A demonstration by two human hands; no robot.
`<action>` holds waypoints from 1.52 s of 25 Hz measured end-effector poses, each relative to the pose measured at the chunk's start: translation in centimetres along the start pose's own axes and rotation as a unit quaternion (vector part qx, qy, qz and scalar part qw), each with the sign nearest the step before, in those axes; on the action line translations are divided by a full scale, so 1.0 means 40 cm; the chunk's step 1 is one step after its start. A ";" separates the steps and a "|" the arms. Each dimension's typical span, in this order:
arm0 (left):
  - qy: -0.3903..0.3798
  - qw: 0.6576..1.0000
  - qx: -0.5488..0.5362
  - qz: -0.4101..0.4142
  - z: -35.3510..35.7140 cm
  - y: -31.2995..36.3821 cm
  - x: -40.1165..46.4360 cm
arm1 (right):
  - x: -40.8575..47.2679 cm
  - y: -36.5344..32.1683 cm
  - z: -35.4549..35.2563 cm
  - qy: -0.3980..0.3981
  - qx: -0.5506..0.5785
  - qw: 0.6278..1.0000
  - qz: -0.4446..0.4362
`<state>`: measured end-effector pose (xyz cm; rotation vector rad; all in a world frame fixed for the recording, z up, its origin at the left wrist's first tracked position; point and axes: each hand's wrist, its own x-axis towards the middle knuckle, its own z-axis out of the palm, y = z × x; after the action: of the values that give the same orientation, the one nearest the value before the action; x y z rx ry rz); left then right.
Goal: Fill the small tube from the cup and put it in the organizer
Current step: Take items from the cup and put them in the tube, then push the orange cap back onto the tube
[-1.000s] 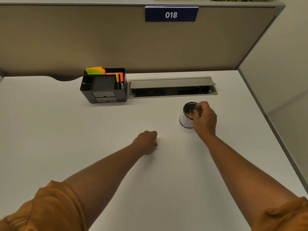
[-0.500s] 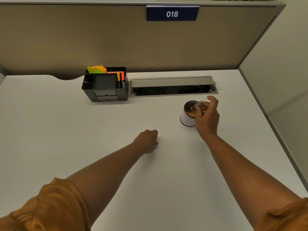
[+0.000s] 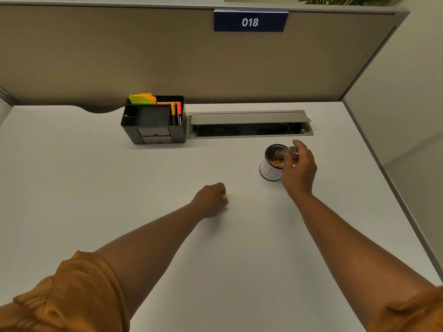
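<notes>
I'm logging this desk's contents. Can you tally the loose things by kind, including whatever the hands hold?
Organizer: 1
Cup: 1
Small clear tube, in the right hand: 1
Small orange item, in the closed left hand: 1
Markers in the organizer: 2
Sticky-note stacks: 1
Total: 7

Both forearms reach forward, bare below rolled orange sleeves. The left hand [image 3: 211, 198] is curled into a loose fist, knuckles up, resting low. The right hand [image 3: 298, 167] is raised farther forward, wrist bent, thumb and fingers [image 3: 300, 146] pinched together at the tips.
</notes>
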<state>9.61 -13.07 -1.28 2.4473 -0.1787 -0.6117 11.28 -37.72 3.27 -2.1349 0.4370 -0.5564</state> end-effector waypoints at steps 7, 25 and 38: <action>0.071 0.855 -0.505 -0.093 -0.029 -0.016 -0.049 | -0.124 -0.052 0.037 -0.002 0.159 0.981 0.107; 0.069 0.766 -0.631 -0.098 -0.149 -0.186 -0.225 | -0.379 -0.161 0.206 -0.307 0.365 0.832 0.284; 0.068 0.798 -0.587 -0.116 -0.157 -0.179 -0.235 | -0.364 -0.178 0.186 -0.359 0.346 0.831 0.248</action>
<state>4.11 -1.50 2.59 1.2688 0.4561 -0.4270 3.80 -21.60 1.78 -1.2968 0.2726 0.3639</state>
